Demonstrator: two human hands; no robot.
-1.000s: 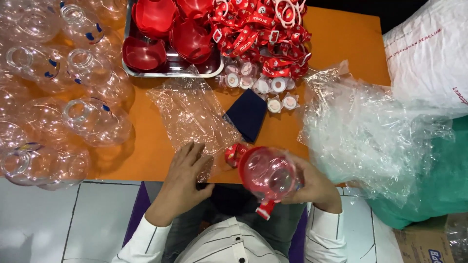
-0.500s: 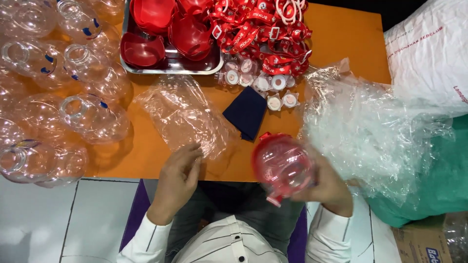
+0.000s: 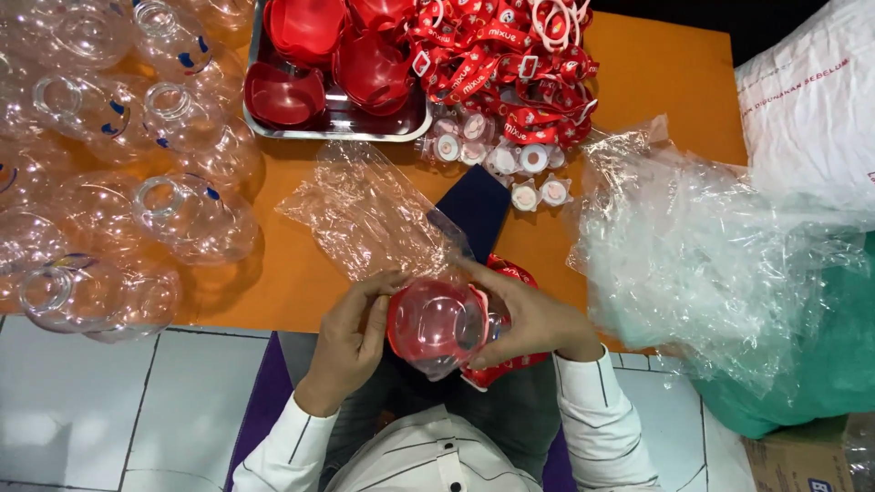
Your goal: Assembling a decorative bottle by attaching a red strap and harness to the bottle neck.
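Round clear plastic bottle with red strap (image 3: 437, 326) gripped between our hands, just below the orange table's (image 3: 656, 82) near edge.

Our left hand (image 3: 351, 337) and right hand (image 3: 529, 314) both clasp it; beyond, a steel tray (image 3: 339, 129) holds red plastic bowls (image 3: 305, 27).

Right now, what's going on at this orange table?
A person holds a clear round container with a red part between both hands, left hand and right hand, above the near edge of the orange table. A crumpled plastic bag lies just beyond. Empty clear containers are piled left; a metal tray of red parts sits farther back.
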